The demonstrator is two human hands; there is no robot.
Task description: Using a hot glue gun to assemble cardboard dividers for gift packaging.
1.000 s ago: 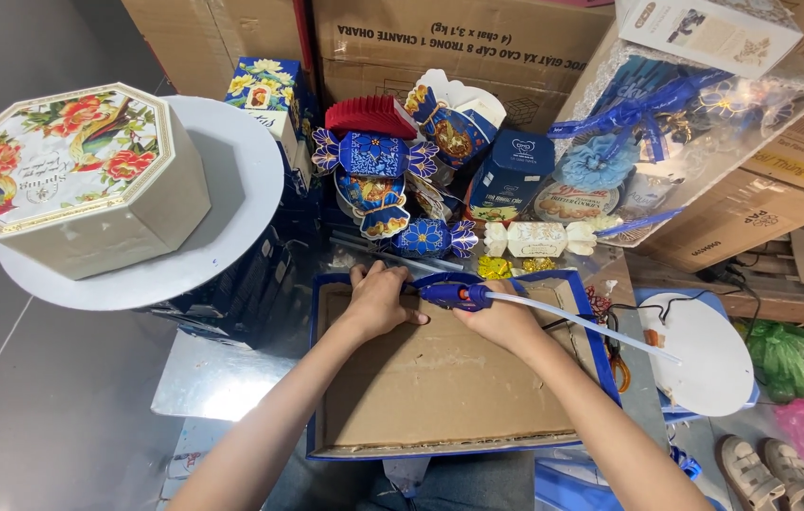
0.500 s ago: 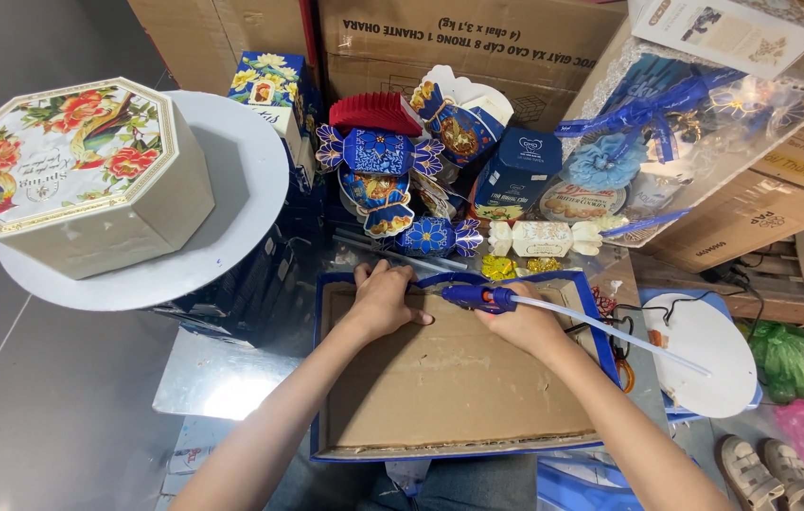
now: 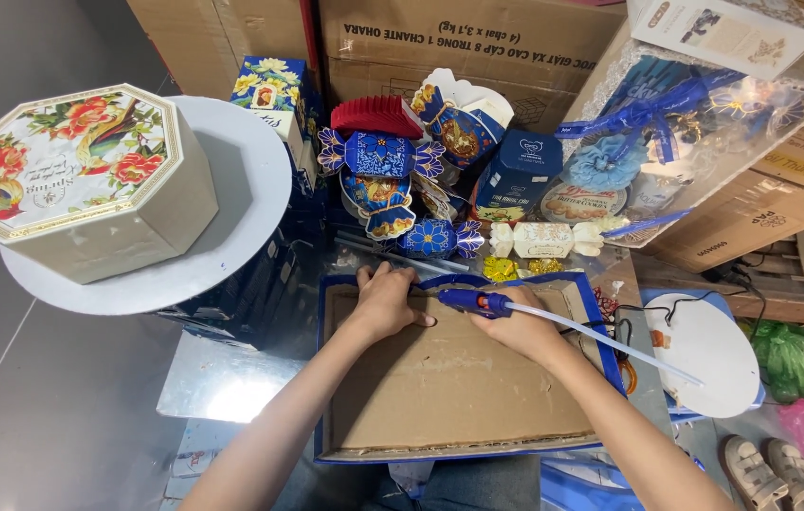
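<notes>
Both hands worked at the far edge of the blue-rimmed cardboard tray [image 3: 449,388]: the left hand [image 3: 385,305] lay flat on it, fingers loosely spread, while the right hand [image 3: 523,331] was closed around a blue glue gun [image 3: 476,302]. Beyond the tray stood wrapped gift sweets [image 3: 392,170] and cardboard boxes [image 3: 477,38]; left of it, an octagonal floral box [image 3: 80,180] sat on a round white board [image 3: 241,199] above grey floor [image 3: 23,397].

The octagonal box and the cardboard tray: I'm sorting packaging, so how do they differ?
The octagonal box is closed, pale and flower-printed; the cardboard tray is open, plain brown, blue-edged. The box sits raised on a round white board; the tray lies low under both hands. Both are cardboard containers.
</notes>
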